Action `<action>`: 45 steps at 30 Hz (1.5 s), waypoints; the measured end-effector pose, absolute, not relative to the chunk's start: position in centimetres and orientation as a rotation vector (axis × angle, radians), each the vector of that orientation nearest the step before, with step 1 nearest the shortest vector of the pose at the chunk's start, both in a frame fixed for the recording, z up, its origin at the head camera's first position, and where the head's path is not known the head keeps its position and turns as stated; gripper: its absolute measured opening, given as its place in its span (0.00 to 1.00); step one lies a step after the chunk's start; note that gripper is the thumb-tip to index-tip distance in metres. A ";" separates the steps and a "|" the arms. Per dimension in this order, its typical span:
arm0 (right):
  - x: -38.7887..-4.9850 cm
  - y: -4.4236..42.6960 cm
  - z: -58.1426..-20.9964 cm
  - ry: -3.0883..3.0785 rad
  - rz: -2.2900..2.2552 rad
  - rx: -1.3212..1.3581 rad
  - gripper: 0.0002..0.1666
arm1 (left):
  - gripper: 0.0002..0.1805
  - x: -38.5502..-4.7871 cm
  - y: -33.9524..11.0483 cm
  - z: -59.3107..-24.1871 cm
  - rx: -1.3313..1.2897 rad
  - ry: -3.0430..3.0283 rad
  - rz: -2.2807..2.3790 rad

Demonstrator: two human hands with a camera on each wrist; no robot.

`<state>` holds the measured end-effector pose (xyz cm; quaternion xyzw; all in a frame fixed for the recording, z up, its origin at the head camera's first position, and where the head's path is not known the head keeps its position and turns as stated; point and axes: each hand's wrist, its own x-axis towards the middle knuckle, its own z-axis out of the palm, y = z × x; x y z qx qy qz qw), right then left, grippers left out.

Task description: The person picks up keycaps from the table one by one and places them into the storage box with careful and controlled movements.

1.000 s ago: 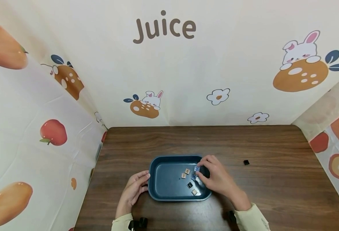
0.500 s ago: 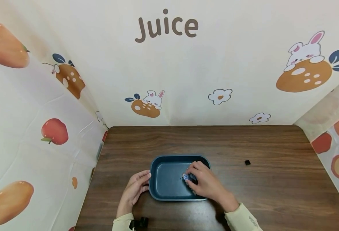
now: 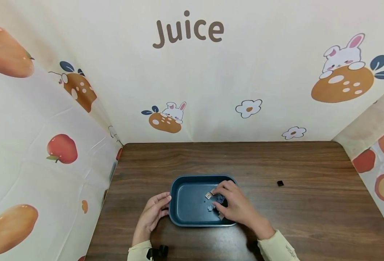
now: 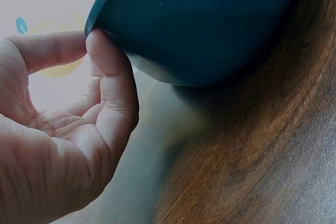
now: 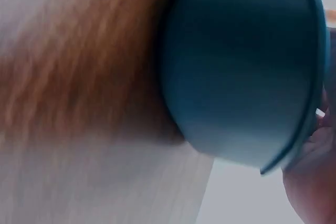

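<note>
My left hand [image 3: 153,214] pinches the left rim of a dark blue rectangular tray [image 3: 187,224] between thumb and fingers; the left wrist view shows this grip on the tray's edge [image 4: 95,11]. Over the tray's right half is my right hand [image 3: 234,203], its thumb and index fingertips apart among small square keycap-like pieces. A light blue piece [image 3: 210,208] lies beside the thumb. Near the index finger is a tan piece [image 3: 208,195], and a dark blue piece [image 3: 221,199] shows between the fingers. Another tan piece [image 3: 221,216] is partly hidden under the hand.
One small black square piece [image 3: 280,183] lies on the brown wooden table [image 3: 309,210], right of the tray. Printed cloth walls [image 3: 211,72] stand behind the table and at both sides. A black wrist strap [image 3: 157,252] sits at the left sleeve.
My right hand moved left across the tray with a blue piece, then drew slightly back right with its fingers apart; that piece now seems to lie lower in the tray. My left hand stayed put.
</note>
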<state>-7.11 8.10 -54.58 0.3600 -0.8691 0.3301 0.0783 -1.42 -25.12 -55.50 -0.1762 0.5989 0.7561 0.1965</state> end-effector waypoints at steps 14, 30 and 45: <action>-8.9 16.7 -53.1 -2.597 0.968 0.661 0.21 | 0.16 -1.4 -25.3 -55.1 -0.505 1.670 2.091; -9.4 25.8 -56.1 -2.673 0.873 0.392 0.24 | 0.15 -1.4 -25.1 -55.1 -0.489 1.663 2.098; -9.2 28.2 -58.7 -2.807 0.905 0.239 0.21 | 0.15 -1.6 -24.8 -55.6 -0.508 1.668 2.109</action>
